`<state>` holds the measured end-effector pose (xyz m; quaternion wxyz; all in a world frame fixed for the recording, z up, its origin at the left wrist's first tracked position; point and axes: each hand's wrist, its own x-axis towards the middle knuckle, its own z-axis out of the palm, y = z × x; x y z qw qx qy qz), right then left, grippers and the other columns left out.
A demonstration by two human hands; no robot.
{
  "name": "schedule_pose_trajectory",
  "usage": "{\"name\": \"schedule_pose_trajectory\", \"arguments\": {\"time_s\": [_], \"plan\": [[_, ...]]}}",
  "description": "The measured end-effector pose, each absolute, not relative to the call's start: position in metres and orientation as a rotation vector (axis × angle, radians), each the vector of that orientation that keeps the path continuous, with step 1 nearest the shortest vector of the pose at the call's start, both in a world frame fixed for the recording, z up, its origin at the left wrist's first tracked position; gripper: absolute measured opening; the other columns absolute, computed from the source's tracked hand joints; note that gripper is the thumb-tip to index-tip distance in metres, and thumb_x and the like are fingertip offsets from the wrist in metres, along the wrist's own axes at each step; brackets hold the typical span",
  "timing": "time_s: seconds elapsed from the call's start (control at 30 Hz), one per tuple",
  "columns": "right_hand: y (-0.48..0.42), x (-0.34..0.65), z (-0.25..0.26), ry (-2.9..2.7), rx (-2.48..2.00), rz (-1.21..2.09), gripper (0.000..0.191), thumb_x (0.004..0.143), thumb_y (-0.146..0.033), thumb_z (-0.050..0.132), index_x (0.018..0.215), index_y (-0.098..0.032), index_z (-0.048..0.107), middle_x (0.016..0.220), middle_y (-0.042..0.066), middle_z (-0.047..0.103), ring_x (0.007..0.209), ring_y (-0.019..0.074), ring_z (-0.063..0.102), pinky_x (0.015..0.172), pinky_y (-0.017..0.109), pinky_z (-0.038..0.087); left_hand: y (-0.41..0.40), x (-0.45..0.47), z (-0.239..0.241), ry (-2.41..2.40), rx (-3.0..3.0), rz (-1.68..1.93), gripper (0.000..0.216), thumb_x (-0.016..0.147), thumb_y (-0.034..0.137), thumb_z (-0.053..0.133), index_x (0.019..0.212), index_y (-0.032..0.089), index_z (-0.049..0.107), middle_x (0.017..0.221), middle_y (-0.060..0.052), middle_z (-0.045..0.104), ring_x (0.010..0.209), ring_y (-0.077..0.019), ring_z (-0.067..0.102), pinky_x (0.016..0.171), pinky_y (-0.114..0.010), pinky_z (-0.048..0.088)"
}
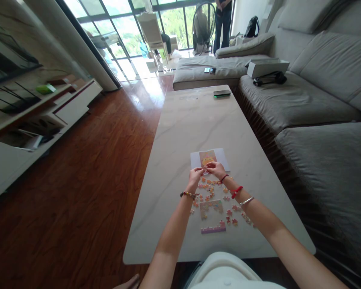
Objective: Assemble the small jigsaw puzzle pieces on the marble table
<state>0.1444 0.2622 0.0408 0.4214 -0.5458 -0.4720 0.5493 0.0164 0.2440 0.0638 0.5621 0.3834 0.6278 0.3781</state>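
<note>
My left hand and my right hand meet over the lower edge of a white sheet with a printed yellow and orange picture. Their fingertips are pinched together on a small pinkish jigsaw piece, largely covered by the fingers. Nearer to me lie several loose jigsaw pieces. A partly joined pale section has a ragged lower edge, and a joined purple strip lies below it. More loose pieces are scattered under and beside my right forearm.
The marble-patterned table bears a dark, green-edged object at its far end. A grey sofa runs along the right; a white chair back is close in front of me. A person stands by the fan.
</note>
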Motion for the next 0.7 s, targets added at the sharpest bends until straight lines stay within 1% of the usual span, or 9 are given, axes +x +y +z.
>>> {"name": "schedule_pose_trajectory", "arguments": {"time_s": [0.13, 0.23, 0.33, 0.47, 0.6, 0.7], "plan": [[0.258, 0.145, 0.039, -1.215, -1.358, 1.406, 0.022, 0.054, -0.024, 0.064, 0.073, -0.014, 0.061, 0.076, 0.005, 0.066, 0.068, 0.0147, 0.06, 0.066, 0.029, 0.05, 0.241, 0.015, 0.064, 1.494, 0.895, 0.879, 0.022, 0.053, 0.029, 0.065, 0.066, 0.012, 0.062, 0.055, -0.002, 0.058, 0.049, -0.0074, 0.048, 0.045, -0.018, 0.031], [0.256, 0.144, 0.041, -1.248, -1.334, 1.416, 0.023, 0.052, -0.023, 0.065, 0.074, -0.014, 0.062, 0.078, 0.005, 0.066, 0.071, 0.0157, 0.06, 0.07, 0.031, 0.049, 0.24, 0.015, 0.066, 1.509, 0.89, 0.881, 0.019, 0.053, 0.028, 0.065, 0.065, 0.012, 0.062, 0.056, -0.002, 0.059, 0.051, -0.0083, 0.05, 0.047, -0.019, 0.034], [0.255, 0.143, 0.04, -1.249, -1.384, 1.374, 0.025, 0.052, -0.02, 0.064, 0.077, -0.014, 0.062, 0.081, 0.006, 0.066, 0.071, 0.0154, 0.06, 0.07, 0.031, 0.049, 0.239, 0.014, 0.066, 1.53, 0.884, 0.892, 0.017, 0.054, 0.025, 0.063, 0.065, 0.012, 0.062, 0.057, -0.003, 0.059, 0.053, -0.0089, 0.051, 0.049, -0.019, 0.036], [0.25, 0.145, 0.032, -1.254, -1.5, 1.24, 0.027, 0.055, -0.017, 0.062, 0.081, -0.013, 0.061, 0.087, 0.008, 0.064, 0.076, 0.0156, 0.06, 0.072, 0.031, 0.048, 0.238, 0.012, 0.065, 1.565, 0.88, 0.907, 0.014, 0.056, 0.023, 0.061, 0.066, 0.013, 0.061, 0.057, -0.002, 0.059, 0.053, -0.0088, 0.051, 0.05, -0.02, 0.037], [0.242, 0.152, 0.027, -1.277, -1.523, 1.22, 0.024, 0.055, -0.014, 0.06, 0.079, -0.012, 0.061, 0.085, 0.007, 0.064, 0.076, 0.0159, 0.06, 0.072, 0.032, 0.048, 0.24, 0.011, 0.066, 1.585, 0.889, 0.907, 0.012, 0.057, 0.022, 0.059, 0.064, 0.013, 0.061, 0.057, -0.002, 0.058, 0.053, -0.0085, 0.05, 0.051, -0.02, 0.037], [0.238, 0.154, 0.029, -1.273, -1.532, 1.22, 0.023, 0.057, -0.015, 0.06, 0.08, -0.012, 0.061, 0.082, 0.006, 0.064, 0.072, 0.0149, 0.06, 0.069, 0.031, 0.049, 0.242, 0.012, 0.07, 1.586, 0.9, 0.906, 0.012, 0.057, 0.022, 0.059, 0.064, 0.013, 0.061, 0.056, -0.001, 0.058, 0.054, -0.0088, 0.05, 0.052, -0.02, 0.037]]}}
